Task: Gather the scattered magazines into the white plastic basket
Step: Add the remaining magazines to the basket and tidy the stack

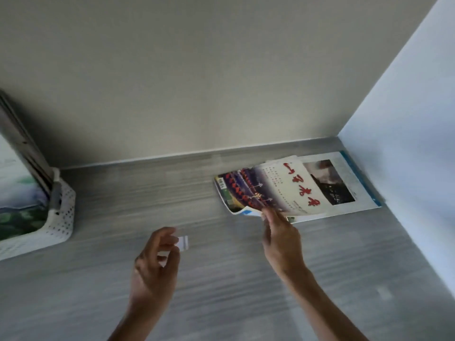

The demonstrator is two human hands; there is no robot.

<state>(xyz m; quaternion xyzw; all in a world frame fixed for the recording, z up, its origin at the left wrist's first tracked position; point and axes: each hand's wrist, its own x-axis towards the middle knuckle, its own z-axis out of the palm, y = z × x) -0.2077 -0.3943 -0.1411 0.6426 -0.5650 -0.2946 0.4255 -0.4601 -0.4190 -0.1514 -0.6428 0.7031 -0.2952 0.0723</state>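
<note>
A small stack of magazines lies at the back right of the grey surface. The top magazine (268, 188) has a cream cover with red characters and a purple picture. My right hand (280, 235) pinches its near edge, which curls up off the stack. Under it lies a magazine (349, 183) with a dark photo and a blue edge. My left hand (157, 262) hovers mid-surface, fingers curled apart, holding nothing. The white plastic basket (62, 217) stands at the far left with several magazines (17, 193) leaning inside it.
A small white slip of paper (184, 242) lies flat beside my left fingertips. A beige wall closes the back and a pale blue wall (406, 143) closes the right, close against the stack. Bare grey wood-grain surface (138, 193) stretches between basket and stack.
</note>
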